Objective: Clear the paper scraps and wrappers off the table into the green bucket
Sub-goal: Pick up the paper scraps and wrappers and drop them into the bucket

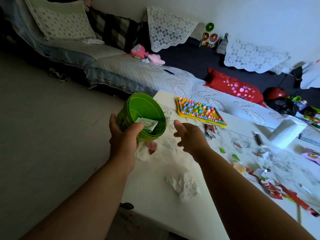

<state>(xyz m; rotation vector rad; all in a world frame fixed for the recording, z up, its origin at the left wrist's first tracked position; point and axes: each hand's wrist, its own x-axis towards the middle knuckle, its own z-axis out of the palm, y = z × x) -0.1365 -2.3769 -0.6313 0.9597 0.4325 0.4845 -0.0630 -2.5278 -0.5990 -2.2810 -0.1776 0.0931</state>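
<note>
The green bucket [144, 116] is seen at centre frame, tipped toward the camera at the table's left edge, and a white printed wrapper [146, 124] is seen lying inside it. The bucket is gripped by the left hand [123, 135], fingers wrapped round the outer wall and the thumb hooked over the near rim. Just beside it, the right hand [189, 135] is held open and empty, fingers spread loosely above the white table [155, 193].

Directly below the bucket a crumpled white tissue with red scraps [146, 150] is found on the tabletop, and a second crumpled tissue [183, 185] is spotted lower down, near centre. To the right, a silver-and-red wrapper [210, 129] is seen near the right hand, small green scraps [228, 154] are scattered further out, and a heap of torn red paper [280, 189] is piled toward the lower right.

Above the hands, a yellow mat studded with coloured bumps [200, 110] is laid on the table. A white box [287, 132] is placed at the right edge. A sofa [121, 70] with a red cushion [235, 87] is stretched across the upper frame.
</note>
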